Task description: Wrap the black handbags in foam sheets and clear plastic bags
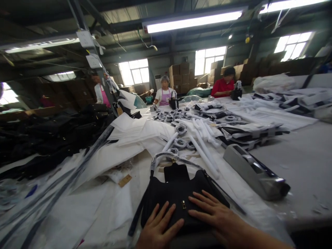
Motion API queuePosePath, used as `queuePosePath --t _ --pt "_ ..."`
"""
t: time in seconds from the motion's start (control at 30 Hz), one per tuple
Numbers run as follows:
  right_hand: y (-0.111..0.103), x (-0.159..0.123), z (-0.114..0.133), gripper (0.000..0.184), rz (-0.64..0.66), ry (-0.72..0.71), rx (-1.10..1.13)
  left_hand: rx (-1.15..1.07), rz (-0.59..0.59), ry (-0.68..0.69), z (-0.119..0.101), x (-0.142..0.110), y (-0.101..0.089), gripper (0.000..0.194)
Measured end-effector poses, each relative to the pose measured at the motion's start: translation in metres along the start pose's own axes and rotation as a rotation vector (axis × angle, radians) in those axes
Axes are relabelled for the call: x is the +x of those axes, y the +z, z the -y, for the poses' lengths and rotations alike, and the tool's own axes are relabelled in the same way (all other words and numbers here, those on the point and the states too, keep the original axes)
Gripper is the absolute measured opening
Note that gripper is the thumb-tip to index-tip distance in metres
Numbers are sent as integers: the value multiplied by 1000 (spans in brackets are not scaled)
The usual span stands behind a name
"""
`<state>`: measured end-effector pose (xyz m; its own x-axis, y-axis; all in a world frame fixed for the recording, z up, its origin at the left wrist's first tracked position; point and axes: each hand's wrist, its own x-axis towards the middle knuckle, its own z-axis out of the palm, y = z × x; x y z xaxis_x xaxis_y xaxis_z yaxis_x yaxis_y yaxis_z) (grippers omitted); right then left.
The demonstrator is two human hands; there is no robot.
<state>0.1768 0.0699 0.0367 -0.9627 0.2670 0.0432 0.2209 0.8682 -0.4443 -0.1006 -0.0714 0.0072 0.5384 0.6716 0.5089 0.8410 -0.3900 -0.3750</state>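
Note:
A black handbag (176, 190) lies on the table right in front of me, its flap (176, 173) folded away at the top and a small gold clasp (184, 204) on its front. Plastic film wraps the bag's handle (166, 154), which arches beyond the flap. My left hand (160, 226) rests flat on the lower left of the bag, fingers spread. On the right side, my right hand (214, 211) presses flat with its fingers stretched toward the clasp. Neither hand grasps anything.
A grey tape dispenser (255, 171) stands to the right. White paper sheets (109, 166), white rolled tubes (204, 155) and several wrapped coils (180, 143) cover the table beyond. Dark bags (38, 138) pile up at left. Co-workers (165, 93) sit across the table.

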Motion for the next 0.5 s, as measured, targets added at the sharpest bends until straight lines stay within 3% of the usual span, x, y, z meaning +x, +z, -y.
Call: queuePosePath --t 0.17,0.27,0.37,0.5 --pt "8 -2 0 79 -60 36 50 36 32 15 -7 4 6 77" --pt "8 2 1 81 -65 49 64 67 48 -27 -14 5 13 69" --pt "-8 5 14 79 -23 94 98 68 12 -85 -25 2 24 65" --pt "-42 12 32 56 -30 127 145 62 -84 -283 -44 -2 46 67"
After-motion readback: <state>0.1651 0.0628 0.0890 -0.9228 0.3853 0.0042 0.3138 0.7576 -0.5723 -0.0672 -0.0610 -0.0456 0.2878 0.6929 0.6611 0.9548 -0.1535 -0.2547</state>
